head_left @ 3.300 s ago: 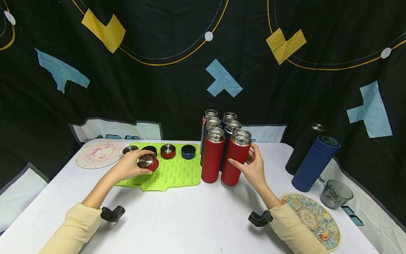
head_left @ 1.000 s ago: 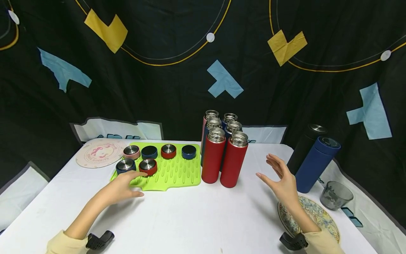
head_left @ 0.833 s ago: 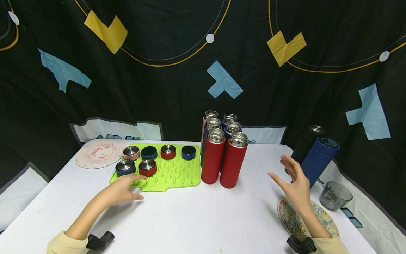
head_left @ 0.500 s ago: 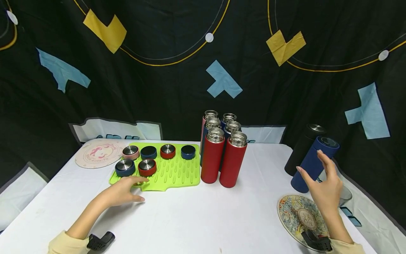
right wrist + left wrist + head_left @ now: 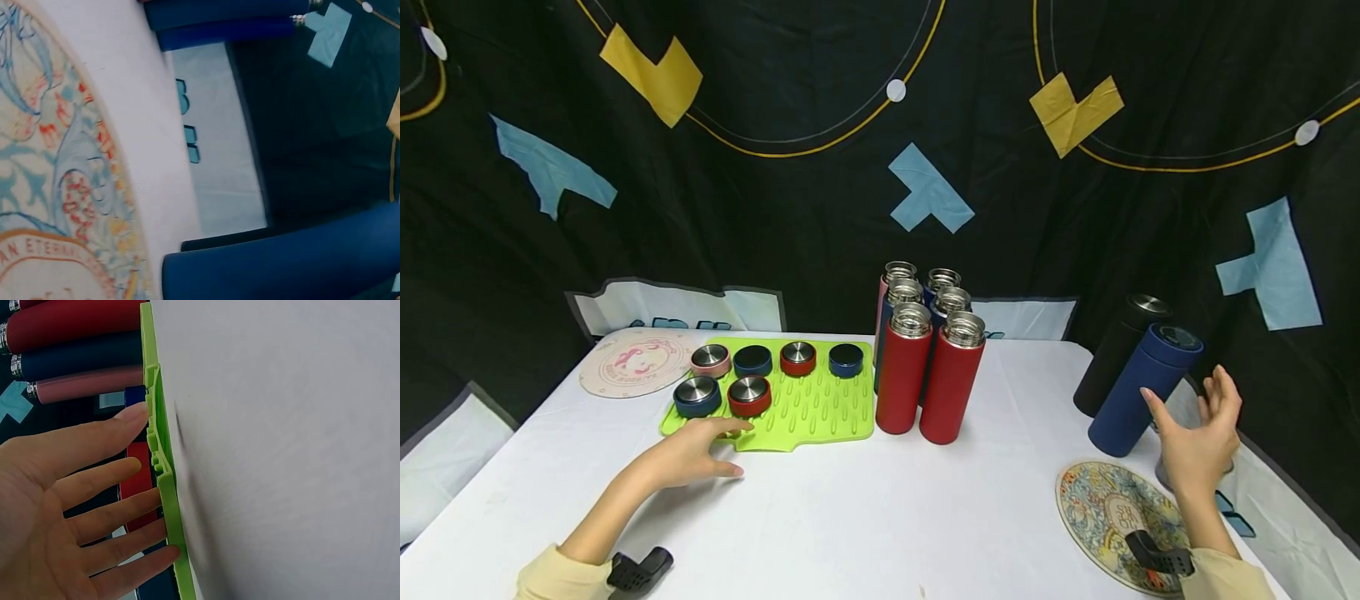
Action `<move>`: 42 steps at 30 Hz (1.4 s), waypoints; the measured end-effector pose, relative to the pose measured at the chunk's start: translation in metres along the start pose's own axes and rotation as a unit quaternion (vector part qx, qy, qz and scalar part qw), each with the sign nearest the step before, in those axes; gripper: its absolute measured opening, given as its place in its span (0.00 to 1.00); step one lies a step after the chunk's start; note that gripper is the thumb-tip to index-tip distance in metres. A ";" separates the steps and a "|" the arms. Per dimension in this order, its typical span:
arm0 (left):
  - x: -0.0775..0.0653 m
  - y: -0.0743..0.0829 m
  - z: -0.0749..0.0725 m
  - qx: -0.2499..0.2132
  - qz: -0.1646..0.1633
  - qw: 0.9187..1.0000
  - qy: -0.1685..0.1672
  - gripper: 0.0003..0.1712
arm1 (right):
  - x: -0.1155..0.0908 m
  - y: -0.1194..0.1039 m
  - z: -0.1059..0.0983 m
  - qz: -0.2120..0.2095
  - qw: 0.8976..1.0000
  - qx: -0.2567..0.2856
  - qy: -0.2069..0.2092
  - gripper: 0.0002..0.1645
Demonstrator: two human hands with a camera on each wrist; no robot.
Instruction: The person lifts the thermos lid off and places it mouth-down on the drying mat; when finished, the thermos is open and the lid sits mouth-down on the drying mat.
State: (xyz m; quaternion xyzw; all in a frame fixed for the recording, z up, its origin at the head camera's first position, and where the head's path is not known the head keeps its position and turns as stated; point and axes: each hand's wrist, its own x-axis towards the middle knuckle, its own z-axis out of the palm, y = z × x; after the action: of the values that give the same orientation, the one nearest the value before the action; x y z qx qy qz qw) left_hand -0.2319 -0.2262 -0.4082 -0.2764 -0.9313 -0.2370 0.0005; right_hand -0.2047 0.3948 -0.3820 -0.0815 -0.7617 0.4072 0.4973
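My left hand hovers or rests by the front edge of the green mat, fingers loosely spread and holding nothing. Just beyond its fingertips is a red flask lid, beside a dark blue lid. In the left wrist view the fingers of the left hand lie along the mat's edge. My right hand is at the far right, thumb and fingers apart. It partly covers a grey glass cup and stands right of a lidded blue flask; contact cannot be made out.
Several lidless flasks, with two red ones in front, stand mid-table. More lids, including a pink one, line the mat's back. A black flask stands behind the blue one. Round mats lie left and right.
The left hand has put the red lid on the mat and drawn back slightly. The right hand has let go of the front red flask and moved far right, past the blue flask.
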 end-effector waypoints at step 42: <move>0.004 0.041 -0.011 0.011 0.046 0.999 0.019 0.32 | -0.013 -0.001 0.020 0.105 0.993 -0.011 -0.058 0.52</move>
State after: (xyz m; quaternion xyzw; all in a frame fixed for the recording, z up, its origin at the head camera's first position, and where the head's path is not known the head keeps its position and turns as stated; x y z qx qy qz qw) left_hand -0.2156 -0.1985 -0.3797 -0.3140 -0.9200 -0.2321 0.0321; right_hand -0.2140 0.3762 -0.3938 -0.1431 -0.7809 0.4525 0.4062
